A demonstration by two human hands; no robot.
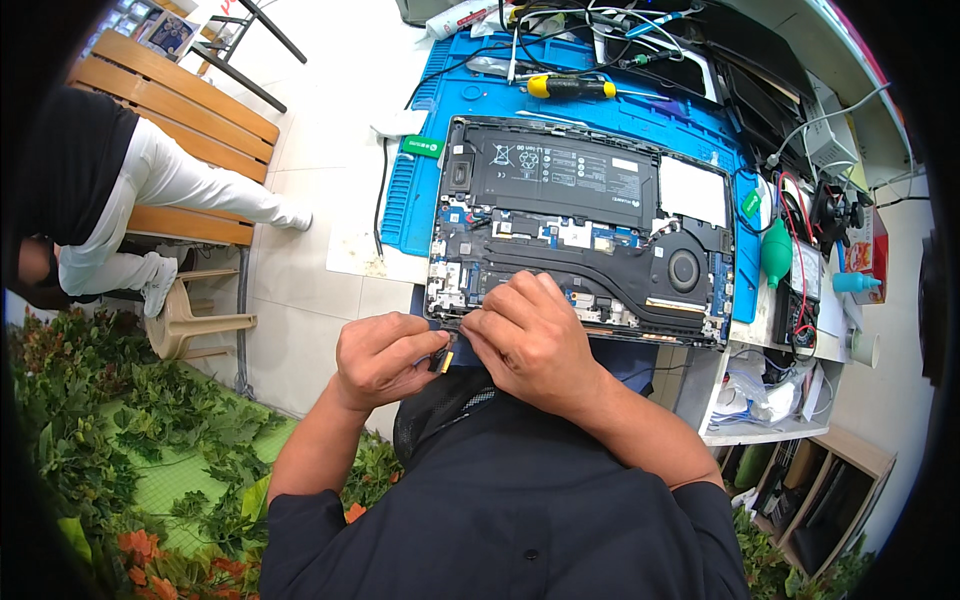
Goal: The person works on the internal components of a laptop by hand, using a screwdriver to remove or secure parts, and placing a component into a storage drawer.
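An opened laptop point(560, 262) lies on a blue work mat with its inside showing. Its black battery point(565, 175) is at the far side, and a round fan point(683, 270) sits at the right. At the laptop's near left corner, my left hand point(385, 358) pinches a small dark piece with a yellow strip point(443, 362); its kind is too small to make out. My right hand point(530, 340) is right beside it over the laptop's near edge, thumb and fingers pressed together. Whatever those fingertips hold is hidden.
The blue mat point(400, 215) bears a yellow-and-black screwdriver point(570, 88) and tangled cables beyond the laptop. On the right are a green air blower point(775, 253) and red test leads point(800, 215). A person in white trousers point(170, 180) sits on a wooden bench point(215, 105) at left.
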